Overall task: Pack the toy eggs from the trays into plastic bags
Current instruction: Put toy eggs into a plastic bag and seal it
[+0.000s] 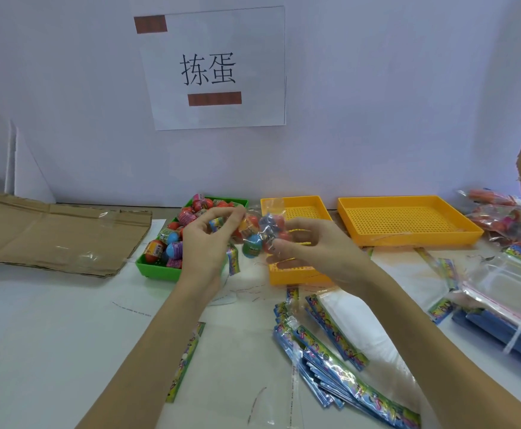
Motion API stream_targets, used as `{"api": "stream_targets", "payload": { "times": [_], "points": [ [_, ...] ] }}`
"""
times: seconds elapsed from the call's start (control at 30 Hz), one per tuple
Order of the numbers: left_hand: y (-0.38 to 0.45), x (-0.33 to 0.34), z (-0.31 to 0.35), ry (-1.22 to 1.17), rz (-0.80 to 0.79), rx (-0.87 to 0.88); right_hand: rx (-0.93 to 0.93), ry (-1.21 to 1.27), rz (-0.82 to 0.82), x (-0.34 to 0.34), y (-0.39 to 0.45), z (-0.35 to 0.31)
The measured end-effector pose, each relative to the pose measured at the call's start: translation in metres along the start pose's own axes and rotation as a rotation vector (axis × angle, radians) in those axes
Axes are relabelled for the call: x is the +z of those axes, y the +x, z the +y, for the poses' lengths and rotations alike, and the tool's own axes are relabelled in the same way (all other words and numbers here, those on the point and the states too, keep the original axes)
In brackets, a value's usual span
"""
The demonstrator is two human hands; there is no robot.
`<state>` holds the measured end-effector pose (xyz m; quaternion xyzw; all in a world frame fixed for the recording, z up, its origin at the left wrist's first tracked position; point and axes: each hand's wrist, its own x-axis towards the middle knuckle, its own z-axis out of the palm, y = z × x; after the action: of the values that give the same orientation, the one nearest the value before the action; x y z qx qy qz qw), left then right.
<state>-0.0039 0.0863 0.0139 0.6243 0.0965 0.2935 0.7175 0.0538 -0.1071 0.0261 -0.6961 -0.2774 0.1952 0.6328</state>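
Both hands meet above the table, between the green tray (160,267) and the near yellow tray (296,275), working one clear plastic bag (260,233) that already holds several toy eggs. The left hand (205,243) pinches the bag's left side between thumb and fingertips, the other fingers curled. The right hand (311,246) grips the bag's right side, fingers curled round the film. How many eggs are in the bag is hard to make out: a blue egg (251,247) hangs low, with red and orange ones behind it, blurred by the crumpled plastic. Whether the bag's mouth is open cannot be told.

The left hand covers the right half of the green tray; the loose toy eggs (172,239) in it show only on the left and at the back. The right hand and bag hide the middle of the near yellow tray, so what its floor holds cannot be seen. The far yellow tray (407,221) lies just beside it to the right, its perforated floor bare.

At the right edge, filled bags of eggs (506,218) are cut off by the frame, as is a stack of clear bags (513,286) below them. A fan of bags with printed header strips (330,351) lies under the right forearm and runs out at the bottom edge. Flattened cardboard (58,233) lies left of the green tray, touching its corner. The white table (51,335) in front of the cardboard, left of the left forearm, holds only thin peel strips and one printed strip (184,363).

A paper sign (215,69) hangs on the wall behind.
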Motion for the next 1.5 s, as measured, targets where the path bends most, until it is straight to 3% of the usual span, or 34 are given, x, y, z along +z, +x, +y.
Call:
{"api": "stream_targets", "payload": {
  "times": [0.07, 0.17, 0.3, 0.4, 0.53, 0.67, 0.8, 0.97, 1.13, 1.23, 1.3, 1.4, 1.5],
  "points": [
    [-0.001, 0.002, 0.000, -0.064, 0.008, -0.030, -0.093, -0.033, 0.089, 0.001, 0.001, 0.001],
    [-0.002, 0.008, -0.005, 0.090, 0.046, 0.034, -0.367, -0.223, 0.267, 0.003, 0.004, 0.005],
    [-0.001, 0.009, -0.004, -0.116, -0.134, -0.244, -0.559, -0.518, 0.263, 0.005, 0.004, 0.009],
    [-0.001, 0.005, -0.006, -0.224, -0.109, -0.248, -0.478, -0.361, 0.243, 0.011, 0.006, 0.010],
    [0.001, 0.004, -0.005, -0.321, -0.104, -0.189, -0.171, 0.042, 0.192, 0.016, 0.006, 0.010],
    [0.000, 0.006, -0.004, -0.184, -0.086, -0.079, -0.039, 0.186, 0.121, 0.015, 0.007, 0.007],
    [-0.003, 0.009, 0.001, -0.179, -0.094, -0.083, -0.078, 0.061, 0.114, 0.011, 0.004, 0.010],
    [0.003, 0.000, 0.004, -0.139, 0.075, -0.055, -0.023, 0.035, -0.020, 0.005, 0.002, 0.005],
    [-0.003, 0.007, 0.003, -0.020, 0.050, 0.046, -0.099, -0.150, 0.059, -0.006, 0.000, 0.000],
    [-0.003, 0.007, 0.003, -0.009, 0.033, 0.070, -0.074, 0.047, 0.266, -0.030, 0.001, -0.005],
    [-0.002, 0.005, 0.003, 0.025, 0.042, 0.084, -0.101, 0.378, 0.425, -0.049, 0.003, -0.010],
    [-0.004, 0.005, -0.003, 0.175, -0.034, 0.144, -0.073, 0.752, 0.320, -0.069, 0.003, -0.008],
    [-0.015, 0.015, -0.011, 0.400, -0.194, 0.293, -0.010, 0.589, 0.258, -0.068, 0.002, 0.001]
  ]
}}
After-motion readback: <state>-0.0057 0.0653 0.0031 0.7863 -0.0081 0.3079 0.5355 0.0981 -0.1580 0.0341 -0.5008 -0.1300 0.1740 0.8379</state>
